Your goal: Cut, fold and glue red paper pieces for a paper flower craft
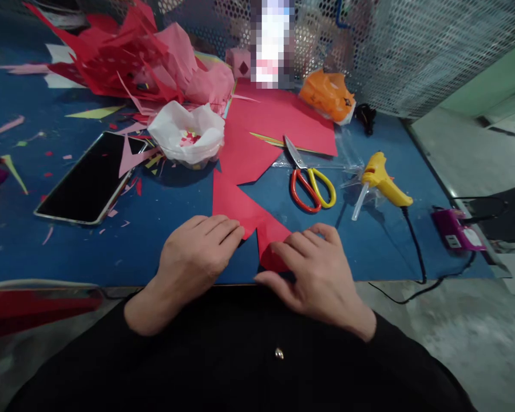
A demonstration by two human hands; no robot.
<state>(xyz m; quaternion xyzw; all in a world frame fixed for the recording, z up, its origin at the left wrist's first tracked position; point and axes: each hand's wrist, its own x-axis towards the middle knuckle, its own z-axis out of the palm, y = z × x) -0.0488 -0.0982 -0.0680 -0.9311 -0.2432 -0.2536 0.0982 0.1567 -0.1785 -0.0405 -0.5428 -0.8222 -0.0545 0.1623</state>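
Observation:
A folded piece of red paper (pixel 240 207) lies on the blue table near its front edge, with a notch between its two lower flaps. My left hand (pixel 199 249) bends over the left flap, fingers together and pressed on the paper; its thumb is hidden. On the right flap, my right hand (pixel 315 263) holds the paper under its curled fingers, the thumb by the near edge. Just beyond lies another cut red sheet (pixel 246 157). Scissors (pixel 304 177) with one red and one yellow handle rest behind my right hand, blades slightly apart.
A phone (pixel 92 180) and paper scraps lie left, near a white-lined bowl (pixel 189 137) of small red pieces. Crumpled red and pink paper (pixel 129 57) is piled behind. At right are a yellow glue gun (pixel 384 180), its cord, a purple box (pixel 457 229) and an orange bag (pixel 328 94).

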